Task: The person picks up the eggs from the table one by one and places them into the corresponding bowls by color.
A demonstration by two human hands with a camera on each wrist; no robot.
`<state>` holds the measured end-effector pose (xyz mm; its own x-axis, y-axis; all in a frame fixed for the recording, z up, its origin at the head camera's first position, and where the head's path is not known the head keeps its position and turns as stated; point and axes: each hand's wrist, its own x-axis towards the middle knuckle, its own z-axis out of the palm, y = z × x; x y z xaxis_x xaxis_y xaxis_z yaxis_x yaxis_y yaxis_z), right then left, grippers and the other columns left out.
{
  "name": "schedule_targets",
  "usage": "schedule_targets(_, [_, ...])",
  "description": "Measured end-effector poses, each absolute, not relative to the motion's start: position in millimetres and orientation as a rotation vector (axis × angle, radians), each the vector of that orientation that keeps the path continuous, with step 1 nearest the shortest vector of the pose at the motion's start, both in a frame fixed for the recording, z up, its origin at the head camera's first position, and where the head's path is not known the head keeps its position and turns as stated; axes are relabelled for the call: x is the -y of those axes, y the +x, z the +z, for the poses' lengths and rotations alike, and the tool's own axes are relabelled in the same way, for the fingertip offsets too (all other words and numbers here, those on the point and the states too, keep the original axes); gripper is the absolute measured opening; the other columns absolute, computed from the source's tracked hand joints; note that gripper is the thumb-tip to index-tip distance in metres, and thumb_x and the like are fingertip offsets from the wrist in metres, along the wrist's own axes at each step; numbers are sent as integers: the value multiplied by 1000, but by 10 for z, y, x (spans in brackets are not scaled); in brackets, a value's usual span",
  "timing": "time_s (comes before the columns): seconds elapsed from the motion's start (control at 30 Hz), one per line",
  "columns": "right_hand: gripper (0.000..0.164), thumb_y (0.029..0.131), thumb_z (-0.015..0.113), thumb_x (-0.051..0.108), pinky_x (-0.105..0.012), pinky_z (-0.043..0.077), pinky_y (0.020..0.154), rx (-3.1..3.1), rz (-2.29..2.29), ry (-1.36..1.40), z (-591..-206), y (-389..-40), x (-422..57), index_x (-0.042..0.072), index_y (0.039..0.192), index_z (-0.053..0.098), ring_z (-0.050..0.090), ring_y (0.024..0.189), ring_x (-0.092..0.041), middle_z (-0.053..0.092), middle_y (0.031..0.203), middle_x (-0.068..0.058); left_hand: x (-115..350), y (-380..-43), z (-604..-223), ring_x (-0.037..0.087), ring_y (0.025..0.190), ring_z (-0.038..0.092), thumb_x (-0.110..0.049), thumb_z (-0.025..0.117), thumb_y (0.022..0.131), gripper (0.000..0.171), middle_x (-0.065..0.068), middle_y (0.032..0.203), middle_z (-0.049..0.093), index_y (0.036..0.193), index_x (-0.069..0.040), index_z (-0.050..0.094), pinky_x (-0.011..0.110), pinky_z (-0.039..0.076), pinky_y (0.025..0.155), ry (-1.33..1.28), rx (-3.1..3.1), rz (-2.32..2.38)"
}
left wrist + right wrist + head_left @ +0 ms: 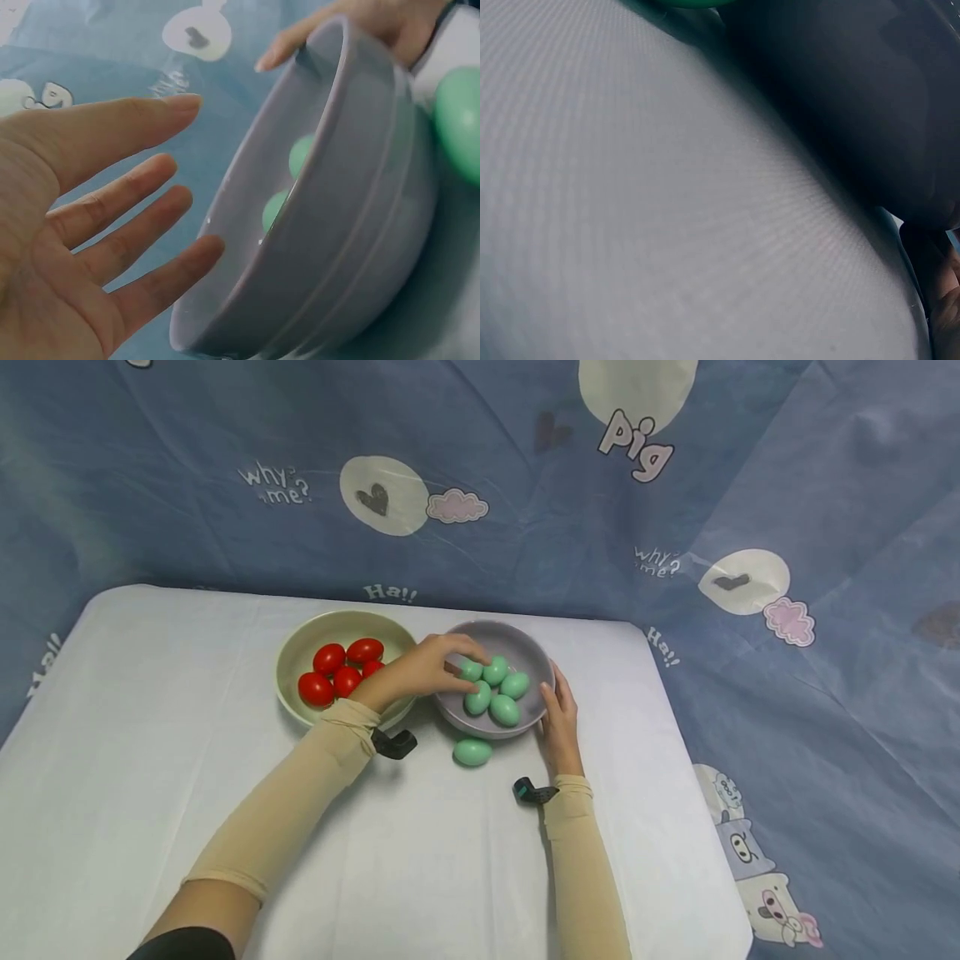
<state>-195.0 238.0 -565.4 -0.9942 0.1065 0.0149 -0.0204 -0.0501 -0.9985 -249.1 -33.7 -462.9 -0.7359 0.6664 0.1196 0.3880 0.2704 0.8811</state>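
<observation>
A grey bowl (491, 727) holds several light-green eggs (506, 710). Over its left side reaches my left hand (431, 670), thumb and fingers spread above the eggs. In the left wrist view that hand (97, 240) has nothing in its grasp. My right hand (561, 722) grips the bowl's right rim, thumb over the edge and fingers along the outer wall. The right wrist view shows the bowl's dark outer side (855, 97) and part of the right hand (939, 277). One more green egg (472, 752) lies on the table in front of the bowl.
Left of the grey bowl stands a pale green bowl (291, 639) with several red eggs (316, 689), partly covered by my left wrist. Both stand on a white-covered table (420, 877). Behind it hangs a blue printed cloth (525, 543).
</observation>
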Motion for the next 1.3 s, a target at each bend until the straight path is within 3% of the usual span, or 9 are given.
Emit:
schedule_targets(0.17, [52, 107, 55, 34, -37, 42, 123, 2104, 2203, -86, -5658, -1945, -2380, 27, 157, 43, 40, 152, -20, 39, 166, 5, 445, -2262, -4619, 30, 124, 63, -3, 85, 82, 41, 12, 127, 68, 121, -4, 73, 49, 61, 99, 971, -2242, 1529])
schedule_targets(0.47, [52, 106, 55, 41, -36, 43, 122, 2123, 2172, -53, -5663, -1934, -2375, 33, 156, 44, 42, 151, -18, 41, 164, 9, 678, -1816, -4639, 24, 117, 65, -4, 88, 80, 43, 7, 124, 71, 121, -8, 75, 38, 63, 97, 1020, -2290, 1577])
schedule_targets(0.67, [51, 107, 52, 44, -38, 42, 123, 2171, 2114, -20, -5678, -1921, -2403, 35, 156, 43, 42, 151, -17, 40, 164, 11, 716, -1581, -4740, 25, 118, 65, -6, 87, 81, 42, 7, 125, 70, 121, -6, 74, 44, 62, 98, 1026, -2243, 1586])
schedule_targets(1.3, [54, 108, 53, 37, -41, 39, 125, 2122, 2175, -20, -5689, -1923, -2395, 27, 159, 41, 38, 153, -24, 38, 167, 3, 571, -1453, -5377, 28, 129, 60, -11, 85, 85, 47, 9, 133, 64, 129, -6, 71, 41, 58, 106, 896, -2175, 1495])
